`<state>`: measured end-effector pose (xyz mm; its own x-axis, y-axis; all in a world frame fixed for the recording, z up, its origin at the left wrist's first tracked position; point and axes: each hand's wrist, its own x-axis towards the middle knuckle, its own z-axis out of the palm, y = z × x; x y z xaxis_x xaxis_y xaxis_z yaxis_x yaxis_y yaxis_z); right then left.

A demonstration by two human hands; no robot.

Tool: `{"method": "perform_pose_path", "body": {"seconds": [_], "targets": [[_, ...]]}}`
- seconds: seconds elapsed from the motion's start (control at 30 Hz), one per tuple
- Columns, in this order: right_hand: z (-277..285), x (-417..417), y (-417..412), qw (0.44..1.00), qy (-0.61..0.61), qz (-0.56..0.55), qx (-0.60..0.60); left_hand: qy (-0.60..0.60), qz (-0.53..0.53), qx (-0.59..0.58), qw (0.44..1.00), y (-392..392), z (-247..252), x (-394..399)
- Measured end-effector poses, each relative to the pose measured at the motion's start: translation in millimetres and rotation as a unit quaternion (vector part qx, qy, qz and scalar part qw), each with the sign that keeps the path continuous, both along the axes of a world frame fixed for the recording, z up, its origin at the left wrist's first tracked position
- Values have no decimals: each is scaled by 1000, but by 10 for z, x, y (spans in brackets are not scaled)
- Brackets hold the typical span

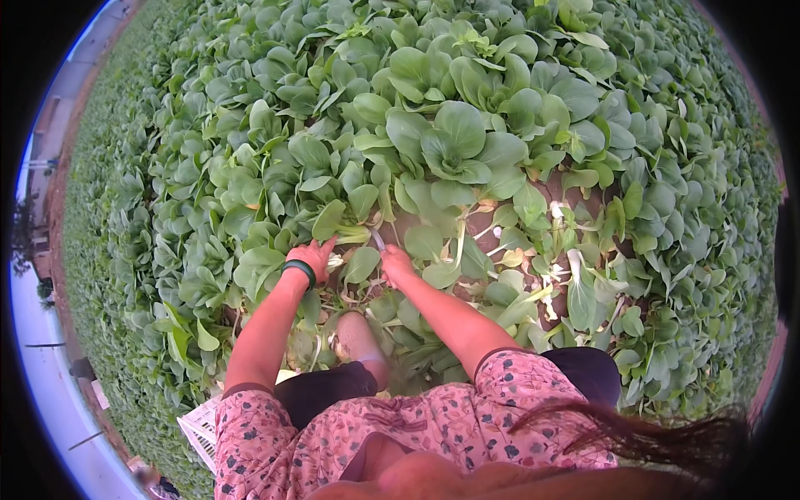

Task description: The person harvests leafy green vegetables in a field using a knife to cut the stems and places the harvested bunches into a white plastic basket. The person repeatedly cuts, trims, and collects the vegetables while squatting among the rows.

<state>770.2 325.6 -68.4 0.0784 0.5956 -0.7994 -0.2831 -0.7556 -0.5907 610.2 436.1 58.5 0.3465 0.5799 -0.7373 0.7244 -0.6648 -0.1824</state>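
Observation:
My left hand (314,257), with a dark green bangle at the wrist, is at the base of a leafy green plant (347,232) that leans over with its pale stalks toward the right. Its fingers are partly hidden by leaves, so its hold is unclear. Just to the right, my right hand (395,264) grips a slim tool, which looks like a knife (377,240); its tip points up and left, close to the cut end of the stalks. Loose leaves (480,257) lie on the soil right of my right hand.
Dense leafy greens (455,140) stand ahead and on both sides. Cut stalks and yellowed leaves (512,257) litter the soil at right. My foot (357,334) is planted just below my hands. A white plastic crate (201,431) stands by my left side.

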Motion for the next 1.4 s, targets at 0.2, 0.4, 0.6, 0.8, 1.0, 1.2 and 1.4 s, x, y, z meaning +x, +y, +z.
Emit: {"method": "perform_pose_path", "body": {"seconds": [0.2,0.4,0.6,0.8,1.0,1.2,1.4], "targets": [[-85,45,147,994,-34,99,21,7,4,7,1000,-38,55,26],[-148,-230,-48,908,-292,275,125,-90,-69,38,993,-39,-276,-516],[177,87,-126,996,-56,62,36,-117,-1,0,993,-207,287,-80],[284,75,-135,967,218,-122,44,-208,-27,19,978,-438,656,-110],[729,-8,-198,912,397,-105,27,-282,-140,83,945,-677,912,-375],[947,75,-347,913,377,-115,102,-327,-301,101,890,-918,1243,-372],[1156,202,-549,899,353,-171,197,-318,-420,87,846,-1063,1336,-280]]}}
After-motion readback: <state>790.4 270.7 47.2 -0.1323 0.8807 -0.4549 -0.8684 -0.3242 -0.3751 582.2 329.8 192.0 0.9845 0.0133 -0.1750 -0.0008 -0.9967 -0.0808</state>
